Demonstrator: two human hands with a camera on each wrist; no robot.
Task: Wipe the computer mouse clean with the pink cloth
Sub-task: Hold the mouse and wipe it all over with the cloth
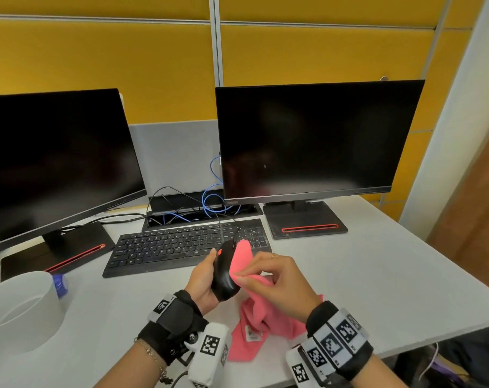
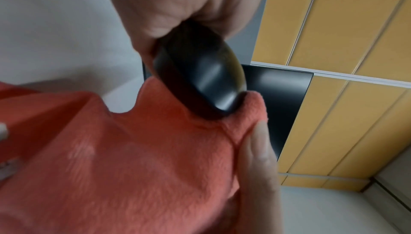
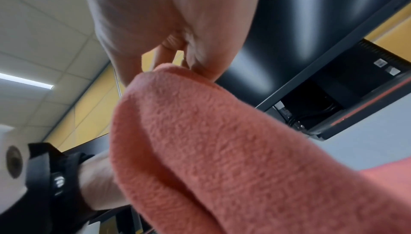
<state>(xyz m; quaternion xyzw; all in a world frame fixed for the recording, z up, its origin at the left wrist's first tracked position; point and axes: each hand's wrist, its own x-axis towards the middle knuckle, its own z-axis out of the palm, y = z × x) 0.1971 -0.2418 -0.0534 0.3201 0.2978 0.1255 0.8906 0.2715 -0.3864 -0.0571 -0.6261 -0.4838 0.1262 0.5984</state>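
A black computer mouse with an orange wheel is held above the desk, tilted on its side, in my left hand, whose fingers curl round its left flank. The pink cloth drapes from the mouse's right side down to the desk. My right hand pinches a fold of the cloth and presses it against the mouse's right side. In the left wrist view the mouse sits in the palm with the cloth under it. The right wrist view is filled by the cloth below my right hand's fingers.
A black keyboard lies just behind the hands. Two dark monitors stand at the back on bases with red stripes, with cables between them. A white roll stands at the left. The desk edge runs at the right.
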